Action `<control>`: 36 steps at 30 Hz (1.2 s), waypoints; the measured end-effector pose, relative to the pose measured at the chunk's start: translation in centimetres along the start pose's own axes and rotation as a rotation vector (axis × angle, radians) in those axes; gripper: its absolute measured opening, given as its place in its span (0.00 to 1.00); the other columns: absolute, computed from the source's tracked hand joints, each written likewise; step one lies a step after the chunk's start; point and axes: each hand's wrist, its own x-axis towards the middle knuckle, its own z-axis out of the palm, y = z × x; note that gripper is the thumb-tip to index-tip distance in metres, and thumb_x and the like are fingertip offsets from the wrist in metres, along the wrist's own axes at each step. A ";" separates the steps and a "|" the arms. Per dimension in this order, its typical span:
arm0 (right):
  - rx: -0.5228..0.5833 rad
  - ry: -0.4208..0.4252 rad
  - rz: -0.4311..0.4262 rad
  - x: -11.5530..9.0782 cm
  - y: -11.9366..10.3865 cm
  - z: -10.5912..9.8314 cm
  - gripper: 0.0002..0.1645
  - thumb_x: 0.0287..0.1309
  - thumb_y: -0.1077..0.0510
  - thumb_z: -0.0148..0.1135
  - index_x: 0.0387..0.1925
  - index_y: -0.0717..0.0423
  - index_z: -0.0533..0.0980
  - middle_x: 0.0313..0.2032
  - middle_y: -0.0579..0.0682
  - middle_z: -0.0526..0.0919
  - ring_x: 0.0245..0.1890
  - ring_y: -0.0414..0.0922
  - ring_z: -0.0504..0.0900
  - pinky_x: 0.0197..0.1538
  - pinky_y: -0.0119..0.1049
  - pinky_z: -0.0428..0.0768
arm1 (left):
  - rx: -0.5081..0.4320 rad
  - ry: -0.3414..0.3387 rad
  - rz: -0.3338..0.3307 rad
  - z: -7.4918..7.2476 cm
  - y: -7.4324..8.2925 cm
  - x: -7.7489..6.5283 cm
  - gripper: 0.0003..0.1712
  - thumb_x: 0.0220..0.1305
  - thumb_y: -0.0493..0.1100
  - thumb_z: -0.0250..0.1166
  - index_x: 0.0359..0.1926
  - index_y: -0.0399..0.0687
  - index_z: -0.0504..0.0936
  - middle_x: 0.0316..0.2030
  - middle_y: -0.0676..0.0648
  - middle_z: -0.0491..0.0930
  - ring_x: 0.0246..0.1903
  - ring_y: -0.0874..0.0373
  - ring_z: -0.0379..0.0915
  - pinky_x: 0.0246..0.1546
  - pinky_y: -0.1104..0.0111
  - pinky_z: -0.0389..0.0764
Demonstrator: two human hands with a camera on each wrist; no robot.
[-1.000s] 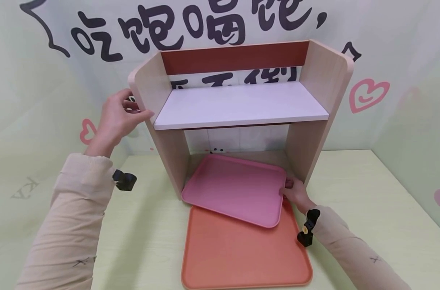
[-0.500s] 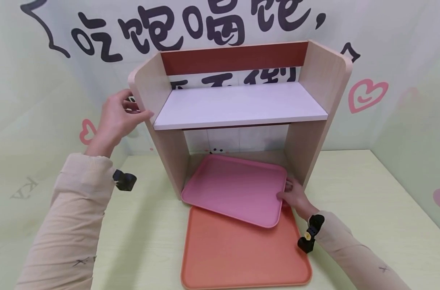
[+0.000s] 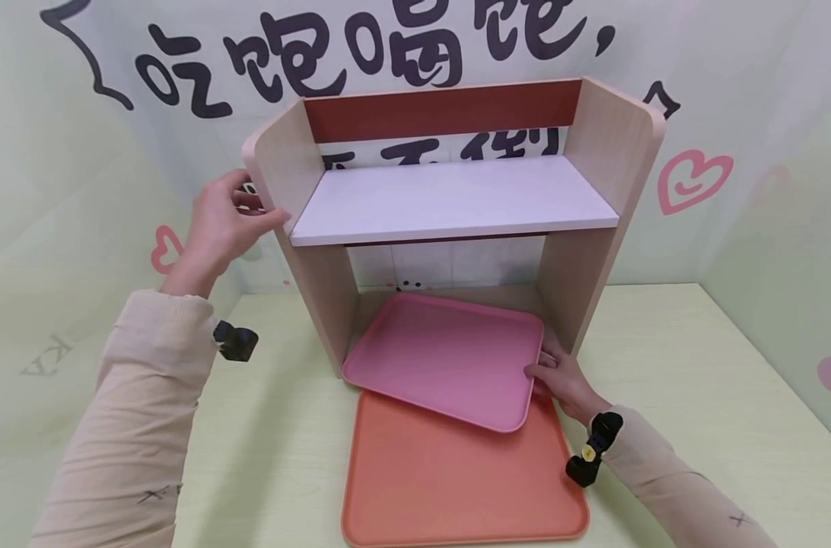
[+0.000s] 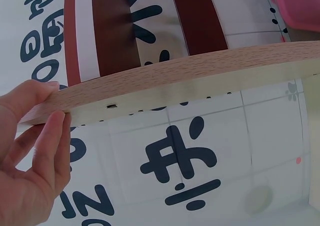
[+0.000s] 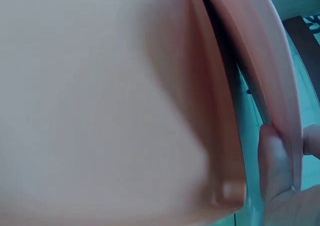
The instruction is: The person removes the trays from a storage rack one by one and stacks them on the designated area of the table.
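Note:
My left hand holds the left side panel of a small wooden shelf unit, thumb on one face and fingers on the other. Between thumb and fingers of my right hand is the right edge of a pink tray. That tray lies slanted in the unit's lower compartment, its front right corner jutting out over an orange tray. In the right wrist view the thumb and a finger pinch the pink rim, with a gap between it and the orange tray.
A white middle shelf spans the unit above the pink tray. The right side panel stands close behind my right hand. All of it is on a pale table, with a lettered backdrop behind.
My right hand has shifted slightly toward me and right along the pink tray's edge, its wrist lower. The pink tray has barely moved. The left hand stays put on the panel.

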 end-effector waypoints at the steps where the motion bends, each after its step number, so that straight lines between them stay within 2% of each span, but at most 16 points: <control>1: 0.031 -0.006 0.005 0.0 0.1 0.0 0.38 0.55 0.68 0.50 0.65 0.64 0.45 0.57 0.71 0.59 0.36 0.43 0.79 0.36 0.34 0.78 | -0.001 0.000 -0.001 0.0 0.0 0.0 0.35 0.53 0.51 0.63 0.60 0.46 0.63 0.48 0.38 0.70 0.45 0.47 0.68 0.35 0.66 0.74; 4: 0.125 -0.025 0.031 -0.2 0.1 -0.1 0.40 0.56 0.68 0.50 0.66 0.62 0.43 0.57 0.70 0.60 0.32 0.38 0.79 0.36 0.32 0.78 | 0.000 0.001 0.000 0.0 -0.1 0.0 0.35 0.53 0.51 0.63 0.60 0.46 0.63 0.48 0.38 0.70 0.45 0.47 0.68 0.35 0.66 0.74; 9: 0.239 -0.050 0.092 -0.4 0.1 -0.2 0.43 0.56 0.66 0.51 0.67 0.56 0.40 0.45 0.60 0.69 0.30 0.41 0.80 0.36 0.33 0.78 | 0.000 0.003 0.003 0.1 -0.1 0.0 0.35 0.53 0.51 0.63 0.60 0.45 0.63 0.48 0.38 0.70 0.45 0.47 0.67 0.34 0.67 0.74; 14: 0.298 -0.055 0.121 -0.5 0.1 -0.2 0.43 0.57 0.66 0.51 0.67 0.53 0.39 0.39 0.54 0.71 0.29 0.42 0.79 0.34 0.31 0.78 | 0.005 0.003 0.001 0.1 0.0 0.0 0.34 0.53 0.51 0.62 0.60 0.45 0.63 0.48 0.37 0.70 0.45 0.47 0.67 0.34 0.67 0.74; 24: 0.367 -0.025 0.148 -1.0 0.2 -0.4 0.43 0.57 0.68 0.48 0.68 0.49 0.39 0.47 0.58 0.64 0.32 0.41 0.77 0.36 0.31 0.78 | 0.012 0.008 0.001 0.1 0.2 -0.1 0.34 0.53 0.51 0.62 0.60 0.45 0.63 0.49 0.38 0.70 0.46 0.46 0.67 0.38 0.62 0.74; 27: 0.395 -0.027 0.154 -1.1 0.2 -0.6 0.44 0.56 0.69 0.47 0.68 0.49 0.38 0.45 0.55 0.66 0.31 0.40 0.77 0.35 0.30 0.77 | 0.013 0.008 0.001 0.1 0.2 -0.1 0.34 0.53 0.51 0.62 0.60 0.45 0.63 0.49 0.38 0.70 0.46 0.46 0.67 0.38 0.62 0.74; 31: 0.387 -0.026 0.166 -1.4 0.1 -1.0 0.44 0.56 0.68 0.47 0.68 0.48 0.38 0.37 0.50 0.70 0.27 0.38 0.74 0.27 0.25 0.72 | 0.013 0.005 0.000 0.1 0.2 0.0 0.35 0.53 0.51 0.62 0.60 0.45 0.63 0.49 0.38 0.70 0.46 0.46 0.67 0.39 0.62 0.74; 34: 0.350 -0.031 0.171 -1.6 0.0 -1.3 0.44 0.57 0.67 0.47 0.68 0.47 0.38 0.37 0.50 0.69 0.26 0.37 0.72 0.23 0.24 0.66 | 0.012 0.004 -0.001 0.1 0.1 0.0 0.35 0.53 0.51 0.62 0.60 0.45 0.63 0.49 0.38 0.69 0.46 0.46 0.67 0.39 0.61 0.74; 36: 0.333 -0.034 0.172 -1.7 -0.1 -1.4 0.44 0.57 0.67 0.48 0.68 0.47 0.39 0.38 0.51 0.69 0.26 0.37 0.72 0.23 0.24 0.67 | 0.011 0.005 -0.004 0.1 0.1 -0.1 0.35 0.53 0.51 0.62 0.60 0.45 0.63 0.50 0.38 0.69 0.47 0.46 0.67 0.40 0.61 0.74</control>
